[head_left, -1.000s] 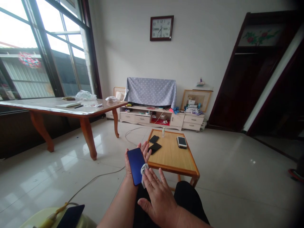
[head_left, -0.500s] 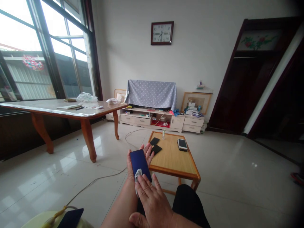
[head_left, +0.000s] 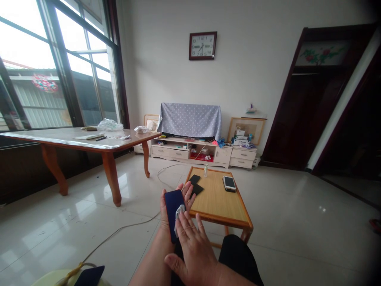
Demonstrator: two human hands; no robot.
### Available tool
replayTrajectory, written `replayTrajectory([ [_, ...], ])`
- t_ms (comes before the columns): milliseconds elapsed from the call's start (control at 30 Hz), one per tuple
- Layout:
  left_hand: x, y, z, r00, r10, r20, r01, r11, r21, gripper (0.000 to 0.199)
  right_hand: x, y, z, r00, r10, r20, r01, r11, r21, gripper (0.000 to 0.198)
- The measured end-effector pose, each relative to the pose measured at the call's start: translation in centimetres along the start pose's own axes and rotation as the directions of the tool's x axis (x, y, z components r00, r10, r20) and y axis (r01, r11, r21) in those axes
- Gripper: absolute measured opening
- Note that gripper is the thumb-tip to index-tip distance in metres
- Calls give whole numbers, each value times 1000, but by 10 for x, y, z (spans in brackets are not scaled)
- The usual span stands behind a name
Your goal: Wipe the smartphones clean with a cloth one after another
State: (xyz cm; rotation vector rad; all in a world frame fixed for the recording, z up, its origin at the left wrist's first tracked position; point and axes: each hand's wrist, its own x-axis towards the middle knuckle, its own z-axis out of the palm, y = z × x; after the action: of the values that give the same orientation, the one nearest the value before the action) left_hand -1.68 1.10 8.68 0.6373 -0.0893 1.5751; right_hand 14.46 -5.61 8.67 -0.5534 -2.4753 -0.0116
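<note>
A dark blue mobile phone [head_left: 172,202] lies tilted in my left hand [head_left: 163,210], thumb along one edge and fingers showing past the other. Across its lower part, my right hand [head_left: 193,246] presses a crumpled white cloth [head_left: 178,214] under its outstretched fingers, with the thumb held apart. Part of the cloth is hidden beneath those fingertips. Just beyond my hands, two dark flat devices, one a phone [head_left: 195,179] and the other a black slab [head_left: 197,189], rest on a low wooden table [head_left: 222,202].
The low table also carries a white-screened device [head_left: 229,182] on a dark one and a small clear bottle [head_left: 205,171]. At lower left, a dark blue flat piece [head_left: 89,275] lies on a pale yellow surface. A cable [head_left: 119,227] crosses the floor. A larger table [head_left: 89,143] stands left.
My right hand and the white cloth have slid slightly right and up across the phone. The phone has turned a little in my left hand. The whole view has shifted slightly down.
</note>
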Motion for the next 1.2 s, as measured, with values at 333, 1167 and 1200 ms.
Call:
replayTrajectory([
  [333,-2,-6,5,999,-30,28,29,999,34,68,8,-3,-4,1000,-6,19,5,999,33,88],
  [1167,-9,-14,17,990,-107,89,107,994,0,82,36,1,-13,988,151,-25,-150,987,49,87],
  [1200,-8,-15,17,990,-104,98,106,994,-7,83,36,1,-13,986,162,-26,-161,986,52,87],
])
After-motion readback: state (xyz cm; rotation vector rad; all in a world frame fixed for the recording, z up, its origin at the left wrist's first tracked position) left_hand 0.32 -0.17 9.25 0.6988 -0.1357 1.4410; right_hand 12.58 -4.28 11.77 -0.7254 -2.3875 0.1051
